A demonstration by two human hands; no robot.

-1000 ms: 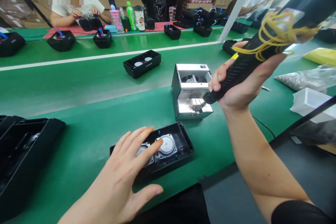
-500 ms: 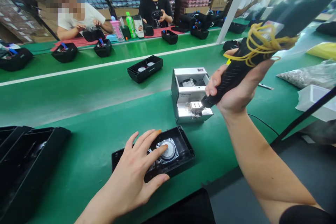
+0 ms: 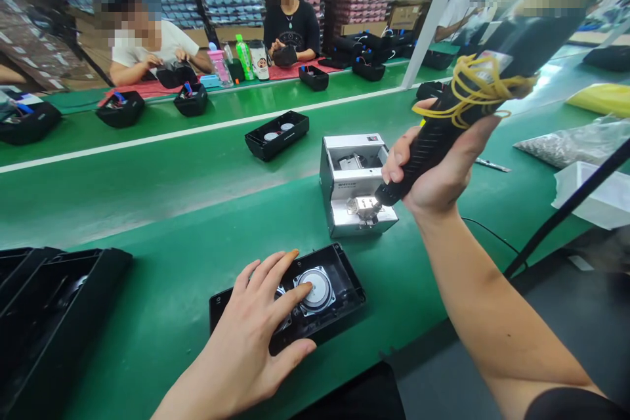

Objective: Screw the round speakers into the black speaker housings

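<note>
My left hand lies with fingers spread over a black speaker housing on the green bench. Its index finger rests on a round speaker driver inside the housing; a second driver is partly covered by the hand. My right hand is wrapped round a black electric screwdriver with a yellow cord looped about it. The screwdriver's tip reaches the front of a silver screw feeder; the bit's end is too small to make out.
Stacked black housings stand at the left. Another housing with two drivers lies beyond the feeder. A bag of screws, a white tray and a penknife-like tool lie at the right. Co-workers sit across the bench.
The far housing has shifted slightly right relative to the bench. The view has tilted a little. My left hand stays on the speaker housing and the screwdriver stays at the feeder.
</note>
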